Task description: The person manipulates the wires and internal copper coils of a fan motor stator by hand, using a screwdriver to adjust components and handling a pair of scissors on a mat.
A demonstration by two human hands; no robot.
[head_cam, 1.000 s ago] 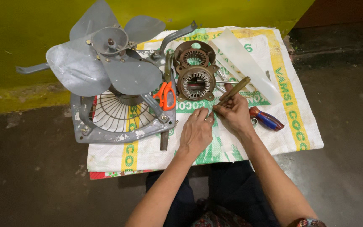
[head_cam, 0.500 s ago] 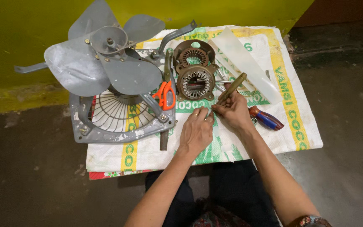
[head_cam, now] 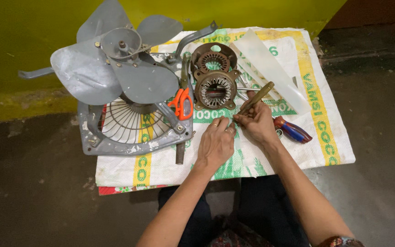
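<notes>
Right hand (head_cam: 258, 122) grips a slim brass-coloured tool (head_cam: 257, 97) near its lower end, tip down on the woven sack (head_cam: 270, 151) just below the stator (head_cam: 215, 89). Left hand (head_cam: 216, 142) lies flat, fingers loosely spread, holding nothing. The tool appears rigid, light and smooth; best held along the shaft.

Above the left hand (head_cam: 216, 144) sit orange-handled scissors (head_cam: 182, 103); right of the right hand (head_cam: 257, 121), a red-and-blue handled screwdriver (head_cam: 292, 130); underneath, a white woven sack with yellow and green stripes (head_cam: 316, 114).

Even, soft overhead light; sharp focus, faint shadows, mild wide-angle edge distortion.
</notes>
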